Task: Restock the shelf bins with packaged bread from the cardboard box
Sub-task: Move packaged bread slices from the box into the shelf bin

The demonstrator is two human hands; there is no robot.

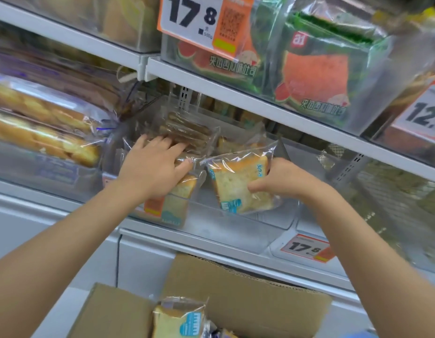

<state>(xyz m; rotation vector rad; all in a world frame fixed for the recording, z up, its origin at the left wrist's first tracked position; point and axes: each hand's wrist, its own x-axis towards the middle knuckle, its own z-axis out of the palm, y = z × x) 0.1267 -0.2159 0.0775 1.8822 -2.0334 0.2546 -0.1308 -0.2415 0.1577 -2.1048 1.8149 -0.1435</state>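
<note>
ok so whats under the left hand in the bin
The left hand lies flat on a brown packet, with a toast packet standing below the palm in the bin. What lies beneath them is covered.

White metal shelf boards (236, 97), slotted grey upright (345, 172), wire mesh back panel (394, 203), orange price tags (306, 248).

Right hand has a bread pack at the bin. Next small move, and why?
Probably lower the bread pack in the right hand into the bare right side of the clear bin. It hangs above that space, while the left hand lies flat on the stocked packs at the left, seemingly holding them clear of the gap.
</note>
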